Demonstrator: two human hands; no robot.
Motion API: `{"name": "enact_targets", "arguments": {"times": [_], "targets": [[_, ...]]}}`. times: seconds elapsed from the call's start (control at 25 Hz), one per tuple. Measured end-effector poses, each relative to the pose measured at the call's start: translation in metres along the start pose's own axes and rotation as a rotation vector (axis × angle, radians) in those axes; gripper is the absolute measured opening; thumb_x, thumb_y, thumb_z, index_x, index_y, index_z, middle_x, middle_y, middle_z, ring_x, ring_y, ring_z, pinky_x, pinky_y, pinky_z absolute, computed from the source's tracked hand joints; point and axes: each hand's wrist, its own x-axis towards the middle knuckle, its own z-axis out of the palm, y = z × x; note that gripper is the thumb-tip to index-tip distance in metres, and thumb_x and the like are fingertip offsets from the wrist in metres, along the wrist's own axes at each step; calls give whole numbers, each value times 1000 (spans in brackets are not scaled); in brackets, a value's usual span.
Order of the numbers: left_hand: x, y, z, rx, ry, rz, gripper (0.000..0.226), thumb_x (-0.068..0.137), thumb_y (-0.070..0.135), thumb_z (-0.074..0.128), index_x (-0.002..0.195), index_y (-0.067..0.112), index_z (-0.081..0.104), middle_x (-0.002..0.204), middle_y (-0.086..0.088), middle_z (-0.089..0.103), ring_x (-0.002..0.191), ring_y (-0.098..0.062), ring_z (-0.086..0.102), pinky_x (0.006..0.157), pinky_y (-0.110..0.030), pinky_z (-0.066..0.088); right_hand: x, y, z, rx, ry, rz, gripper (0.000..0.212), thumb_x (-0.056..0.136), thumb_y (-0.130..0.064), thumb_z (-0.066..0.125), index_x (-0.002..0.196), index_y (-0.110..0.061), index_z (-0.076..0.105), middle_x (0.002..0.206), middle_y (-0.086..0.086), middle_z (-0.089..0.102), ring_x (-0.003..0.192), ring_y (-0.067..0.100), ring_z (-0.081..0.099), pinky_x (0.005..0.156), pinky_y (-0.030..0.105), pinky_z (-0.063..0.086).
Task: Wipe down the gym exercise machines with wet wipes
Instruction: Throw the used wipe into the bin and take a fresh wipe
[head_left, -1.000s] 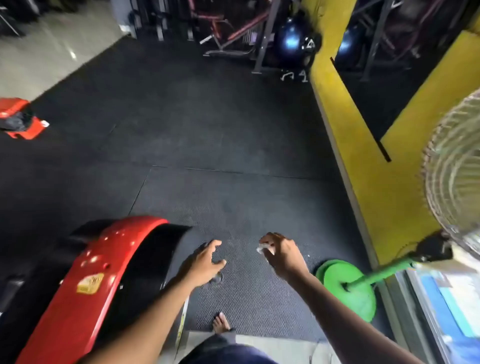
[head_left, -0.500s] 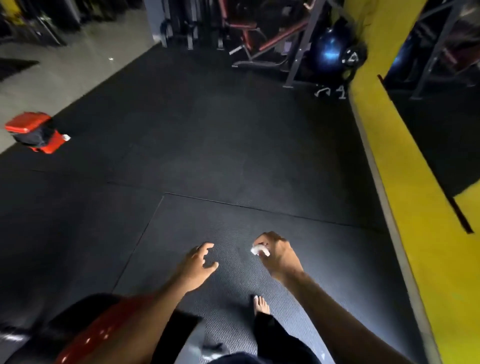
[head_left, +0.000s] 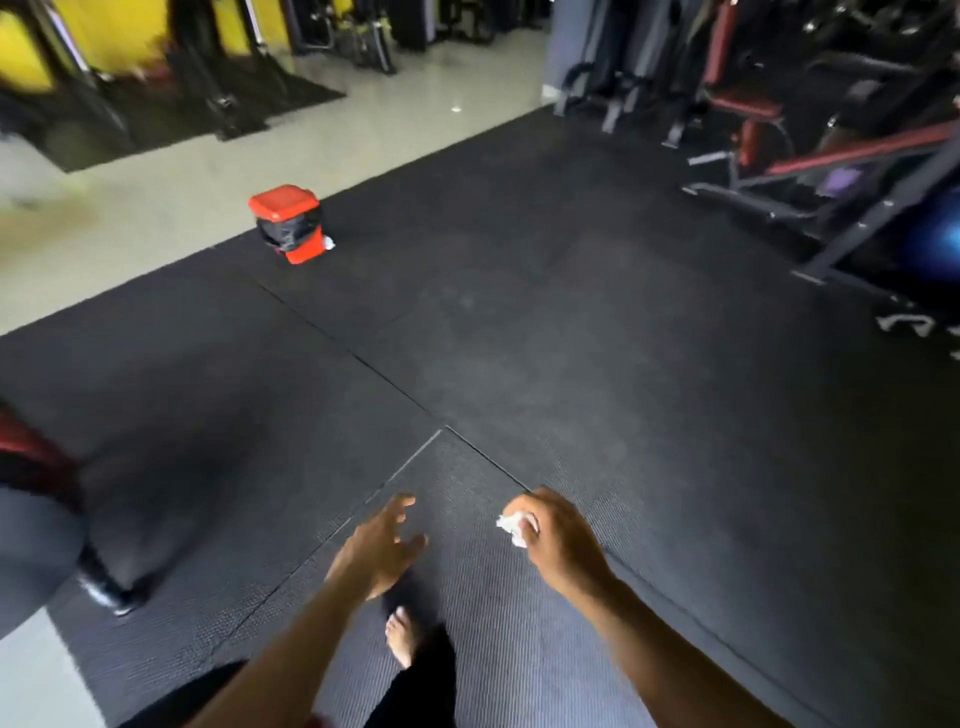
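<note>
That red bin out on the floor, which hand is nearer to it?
Left. The left hand, open and empty, is below and slightly right of the red bin. The right hand, gripping a crumpled wipe, sits farther right.

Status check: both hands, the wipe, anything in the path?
Left hand open, empty. Right hand gripping crumpled wipe. Red bin ahead on black mat; nothing between.

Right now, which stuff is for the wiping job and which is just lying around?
For the job:
crumpled wet wipe in the right hand
exercise machines
red bin, likely for used wipes

Just there:
blue ball
rubber floor mats
</note>
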Motion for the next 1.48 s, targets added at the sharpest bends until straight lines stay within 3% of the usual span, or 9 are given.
{"name": "enact_targets", "arguments": {"times": [0.2, 0.28, 0.4, 0.6, 0.76, 0.92, 1.16, 1.28, 1.48], "targets": [[99, -36, -104, 105, 47, -60, 71, 99, 48, 64, 160, 38, 29, 160, 5, 45, 131, -17, 60, 105, -38, 52, 184, -63, 35, -39, -82, -145, 12, 86, -14, 66, 93, -24, 67, 94, -10, 63, 84, 10, 61, 70, 21, 47], [135, -45, -158, 123, 88, -66, 72, 99, 51, 64, 160, 39, 27, 161, 6, 44, 129, -18, 61, 104, -42, 54, 249, -96, 47, -42, -80, -190, 12, 85, -14, 72, 93, -23, 67, 94, -13, 59, 80, 6, 57, 65, 9, 39], [197, -60, -247, 86, 187, -119, 68, 98, 47, 67, 157, 39, 33, 154, 5, 51, 121, -16, 64, 99, -43, 57, 344, -144, 63, 7, -86, -233, 14, 85, -12, 73, 92, -23, 67, 93, -15, 57, 77, 2, 54, 61, 3, 33], [309, -94, -337, 21, 208, -155, 65, 96, 48, 70, 152, 40, 38, 148, 7, 55, 112, -13, 67, 96, -45, 58, 502, -184, 95, 46, -118, -288, 17, 87, -12, 69, 94, -26, 65, 94, -13, 65, 81, 3, 61, 67, 16, 47], [410, -122, -406, 21, 200, -198, 64, 96, 48, 68, 152, 40, 39, 146, 6, 56, 108, -8, 66, 97, -41, 57, 645, -208, 122, 68, -89, -317, 9, 91, -16, 66, 93, -25, 65, 87, -14, 64, 75, 2, 58, 61, 10, 39], [484, -140, -499, 71, 186, -240, 67, 98, 48, 66, 156, 43, 33, 152, 5, 51, 121, -13, 62, 99, -37, 54, 771, -250, 138, 64, -135, -321, 12, 91, -10, 66, 93, -21, 68, 89, -9, 59, 71, 4, 58, 57, 8, 37], [611, -194, -625, -5, 261, -295, 64, 97, 51, 65, 153, 43, 34, 147, 6, 55, 112, -13, 66, 95, -42, 57, 962, -331, 184, 92, -266, -381, 26, 87, -1, 62, 87, -27, 62, 92, -13, 55, 75, -4, 68, 64, 25, 55], [679, -230, -681, -50, 265, -286, 63, 98, 48, 66, 153, 41, 36, 147, 5, 54, 109, -11, 66, 92, -42, 59, 1049, -367, 214, 61, -264, -392, 30, 86, -5, 66, 84, -33, 59, 93, -16, 56, 78, 2, 68, 65, 30, 58], [792, -266, -804, -59, 185, -227, 63, 100, 45, 65, 155, 38, 35, 152, 1, 51, 108, -8, 66, 94, -40, 59, 1189, -433, 242, 74, -184, -325, 24, 81, -3, 72, 84, -25, 65, 90, -11, 58, 77, 3, 63, 63, 16, 49]]}}
